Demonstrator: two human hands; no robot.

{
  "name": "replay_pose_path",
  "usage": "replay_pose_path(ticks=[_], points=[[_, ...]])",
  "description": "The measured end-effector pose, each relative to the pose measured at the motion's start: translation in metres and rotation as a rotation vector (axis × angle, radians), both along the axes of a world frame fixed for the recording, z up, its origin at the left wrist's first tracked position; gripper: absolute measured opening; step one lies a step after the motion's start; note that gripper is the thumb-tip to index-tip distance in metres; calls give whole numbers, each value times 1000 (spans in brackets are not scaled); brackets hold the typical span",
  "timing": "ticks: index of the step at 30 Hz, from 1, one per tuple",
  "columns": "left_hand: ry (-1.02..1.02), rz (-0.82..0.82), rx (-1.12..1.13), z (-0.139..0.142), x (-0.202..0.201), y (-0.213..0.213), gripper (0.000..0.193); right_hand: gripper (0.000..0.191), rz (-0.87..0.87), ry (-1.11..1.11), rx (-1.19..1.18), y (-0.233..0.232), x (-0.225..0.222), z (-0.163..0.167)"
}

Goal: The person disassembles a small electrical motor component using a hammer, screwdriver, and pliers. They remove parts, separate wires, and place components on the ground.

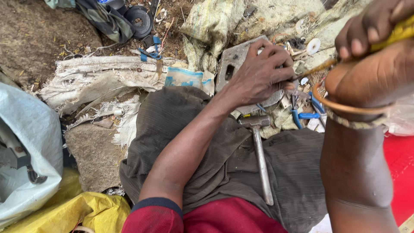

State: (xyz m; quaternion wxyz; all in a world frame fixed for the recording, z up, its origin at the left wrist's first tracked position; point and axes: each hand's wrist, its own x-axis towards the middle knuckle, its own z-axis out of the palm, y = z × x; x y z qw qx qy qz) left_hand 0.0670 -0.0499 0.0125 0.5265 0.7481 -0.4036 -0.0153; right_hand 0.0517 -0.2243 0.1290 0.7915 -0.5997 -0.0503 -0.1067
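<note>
Left hand (258, 73) pressed on grey plate (233, 60), far centre. Right hand (371, 47) clamped on yellow-handled tool (399, 32), shaft angled down-left toward left fingertips.

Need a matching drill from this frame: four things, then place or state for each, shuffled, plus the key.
1. hammer
2. left hand
3. right hand
4. pliers

A. grips a yellow-handled tool, raised near the camera
B. lies across the lap on dark cloth
C. on the ground, blue handles
D. pressed on a grey metal plate

Pairs: 1-B, 2-D, 3-A, 4-C
</note>
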Motion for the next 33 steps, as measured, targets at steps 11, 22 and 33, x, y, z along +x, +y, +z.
replay_pose_path(ticks=[11,22,33], points=[[-22,-61,63,2,7,2,16,33,216,177,-11,-18,17,56],[0,12,30,8,12,-12,34,25,-113,111,-542,31,-19,34],[-12,-33,225,5,2,11,44,23,-139,86,-593,28,-42,26]])
